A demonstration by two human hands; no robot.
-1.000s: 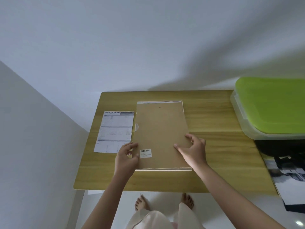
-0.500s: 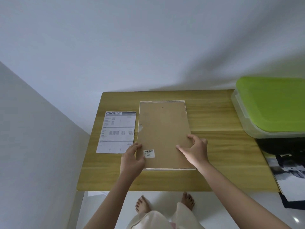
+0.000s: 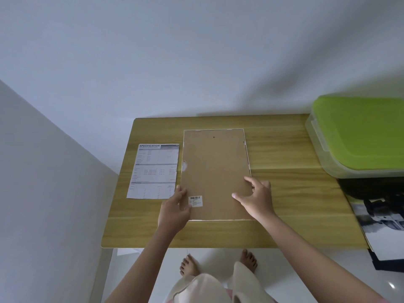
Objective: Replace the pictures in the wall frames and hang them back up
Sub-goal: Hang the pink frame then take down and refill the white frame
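Observation:
A picture frame [image 3: 215,167] lies face down on the wooden table [image 3: 284,193], its brown backing board up, with a barcode sticker near the lower left corner and a thin white rim showing around it. My left hand [image 3: 175,209] rests on the frame's lower left edge, thumb by the sticker. My right hand [image 3: 256,199] presses on the lower right part of the backing, fingers spread over the right edge. A printed sheet headed "SPECIFICATION" [image 3: 154,171] lies flat just left of the frame.
A clear plastic box with a green lid [image 3: 358,136] stands at the table's right end. Black-and-white prints [image 3: 380,224] and a dark object lie at the right edge. White walls close the back and left. My bare feet [image 3: 218,262] stand below the front edge.
The backing board has settled squarely into the frame. My left hand slid slightly down and inward on the left edge; my right hand stays on the lower right part.

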